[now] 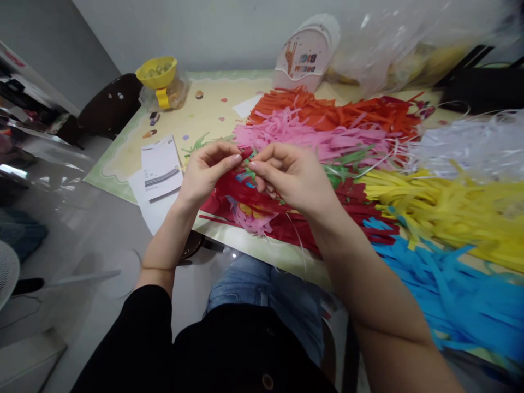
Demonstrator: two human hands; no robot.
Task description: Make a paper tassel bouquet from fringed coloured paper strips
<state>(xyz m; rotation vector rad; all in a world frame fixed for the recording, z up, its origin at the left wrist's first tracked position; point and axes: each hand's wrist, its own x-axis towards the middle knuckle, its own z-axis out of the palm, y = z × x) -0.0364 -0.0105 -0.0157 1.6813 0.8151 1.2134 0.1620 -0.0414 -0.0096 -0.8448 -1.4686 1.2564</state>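
My left hand pinches a small dark red strip between thumb and index finger. Close beside it, my right hand is closed in a pinch at the strip's other side; what sits between its fingertips is too small to make out. Below both hands hangs or lies a bundle of red strips with bits of blue, yellow and pink. Dark red strips spread along the table's near edge, with a pink fringed piece on them. Green strips show behind my right hand.
Piles of orange strips, pink strips, yellow strips and blue strips cover the table's right side. White booklets, a yellow-topped container and a printed holder stand or lie around. Clear plastic bags are at the back.
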